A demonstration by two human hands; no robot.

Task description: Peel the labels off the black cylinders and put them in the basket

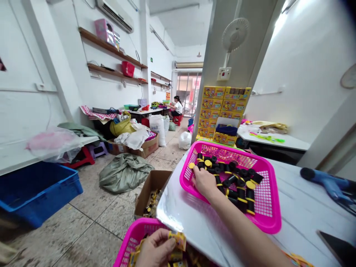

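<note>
My left hand (157,247) is low in the frame, pinching a small yellow printed packet (178,241) between thumb and fingers. Below it is a pink basket (125,241) with more yellow printed pieces inside. My right hand (205,181) reaches into the left side of a second pink basket (274,207) on the table. Its fingers curl at a black cylinder with a yellow end (191,165), and the fingertips are partly hidden. Several more black cylinders with yellow rims (241,193) lie loosely piled in that basket.
The baskets are at a white table (292,193) bearing a blue heat gun (330,183) and a dark flat object (336,244). A cardboard box (141,200) stands left of it. Yellow boxes (211,113) are stacked behind. A person (177,106) sits far back.
</note>
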